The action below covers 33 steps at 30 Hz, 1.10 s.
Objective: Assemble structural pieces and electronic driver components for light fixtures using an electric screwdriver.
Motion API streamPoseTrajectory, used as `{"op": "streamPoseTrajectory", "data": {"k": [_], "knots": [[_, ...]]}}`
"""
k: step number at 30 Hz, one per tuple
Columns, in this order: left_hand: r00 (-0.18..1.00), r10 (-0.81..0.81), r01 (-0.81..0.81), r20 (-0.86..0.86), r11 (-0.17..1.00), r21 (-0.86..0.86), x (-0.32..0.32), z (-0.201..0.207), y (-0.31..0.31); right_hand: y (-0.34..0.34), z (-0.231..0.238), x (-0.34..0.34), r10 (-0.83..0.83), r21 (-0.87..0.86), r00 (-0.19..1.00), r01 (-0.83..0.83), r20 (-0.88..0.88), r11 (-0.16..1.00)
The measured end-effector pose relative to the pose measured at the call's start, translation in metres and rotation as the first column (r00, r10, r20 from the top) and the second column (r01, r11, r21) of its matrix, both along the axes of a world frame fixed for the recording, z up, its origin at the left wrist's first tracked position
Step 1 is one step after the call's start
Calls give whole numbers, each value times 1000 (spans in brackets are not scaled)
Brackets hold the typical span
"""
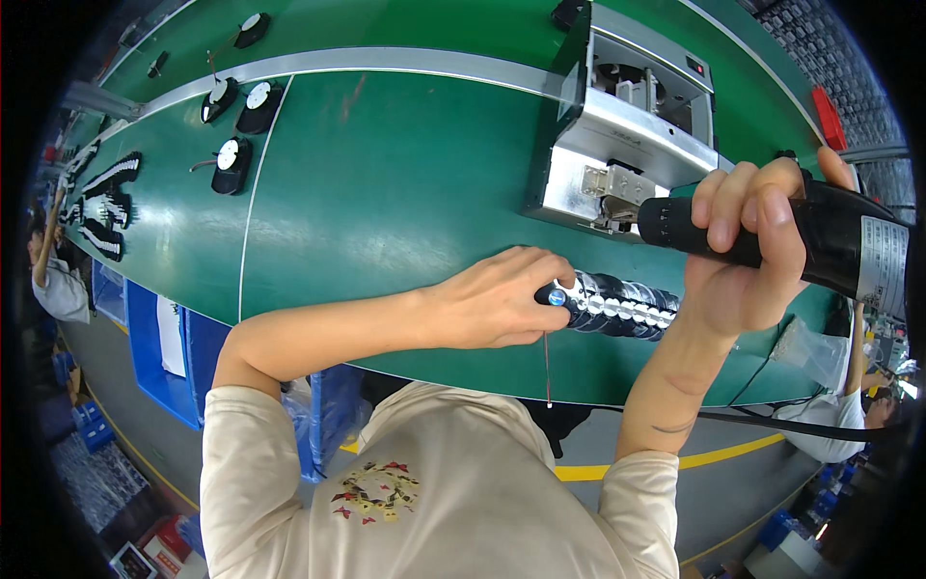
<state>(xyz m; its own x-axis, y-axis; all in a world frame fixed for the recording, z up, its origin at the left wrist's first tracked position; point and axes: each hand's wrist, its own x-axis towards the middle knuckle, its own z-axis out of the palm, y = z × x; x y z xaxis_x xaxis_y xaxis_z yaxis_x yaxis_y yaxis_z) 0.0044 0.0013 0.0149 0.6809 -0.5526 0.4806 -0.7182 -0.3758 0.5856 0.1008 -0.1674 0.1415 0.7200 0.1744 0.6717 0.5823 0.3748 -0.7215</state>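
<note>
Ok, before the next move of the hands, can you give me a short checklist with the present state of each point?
1. Left hand holds the end of the black-and-silver stack of parts: ok.
2. Right hand grips the black power tool: ok.
3. Tool tip meets the stack: cannot tell, hidden by the hand.
4. Stack lies on the green belt: ok.
5. Thin wire hangs free below the left hand: ok.

Row of black round parts [617,306], black power tool [772,232]

Hands at a green workbench
Left hand [502,299] steadies a row of black parts [622,306]; right hand [748,241] grips a black power screwdriver [830,239].
</note>
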Motion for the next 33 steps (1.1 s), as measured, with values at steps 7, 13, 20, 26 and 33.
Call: {"op": "streamPoseTrajectory", "data": {"k": [7, 13, 20, 26, 33], "knots": [[999, 36, -32, 40, 994, -105, 0, -13, 2, 13, -9, 9, 6, -114, 997, -15, -79, 993], [998, 63, -61, 14, 990, -128, -2, -13, 3, -6, -15, -32, 139, 7, 980, -140, -140, 990], [998, 59, -60, -18, 997, -55, -3, -10, 4, -6, -34, -52, 98, -37, 978, -106, -185, 994], [996, 89, -87, 18, 991, -103, -3, -13, 1, -3, -40, -46, 166, -180, 981, -181, -97, 967], [997, 68, -71, -36, 992, -102, -4, -8, 5, 3, -44, -58, 35, -276, 995, -58, -89, 959]]}}
